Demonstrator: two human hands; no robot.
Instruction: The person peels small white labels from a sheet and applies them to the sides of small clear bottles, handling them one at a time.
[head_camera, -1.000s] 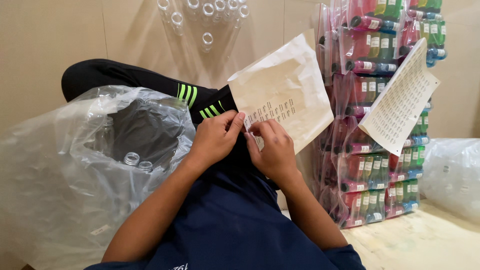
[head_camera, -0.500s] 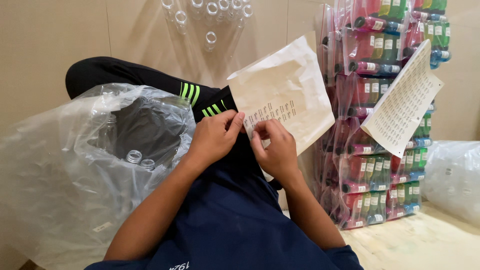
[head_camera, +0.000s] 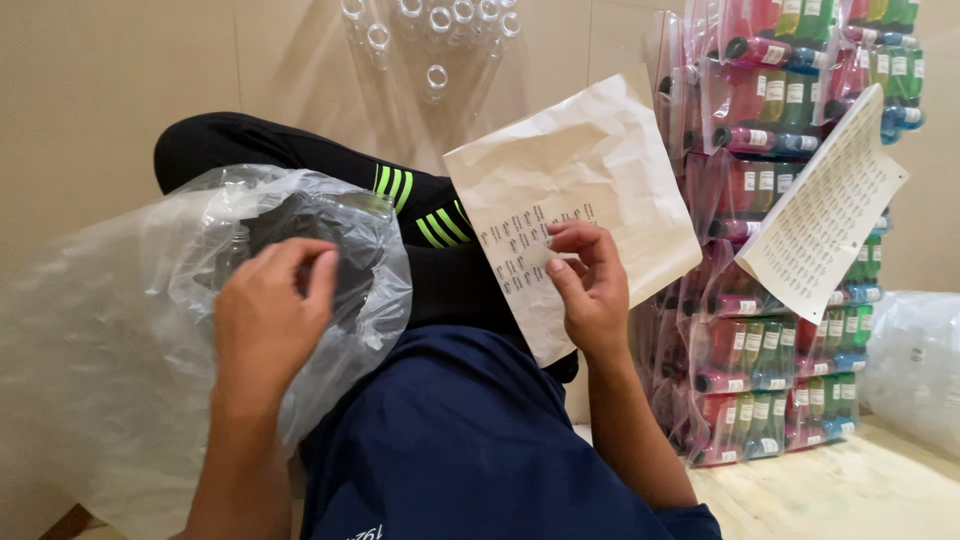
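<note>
Crumpled paper label sheet rests against a knee, pinched by the right hand; the left hand, fingers loosely curled and holding nothing, reaches into a clear plastic bag. A one-handed grip could let the sheet slip or tear

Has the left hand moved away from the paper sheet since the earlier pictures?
Yes. The left hand left the paper sheet and went leftward, now over the clear plastic bag on the lap.

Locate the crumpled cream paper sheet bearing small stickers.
In the head view, the crumpled cream paper sheet sits centre-right, pinched by the right hand, left of the stacked bagged bottles.
</note>
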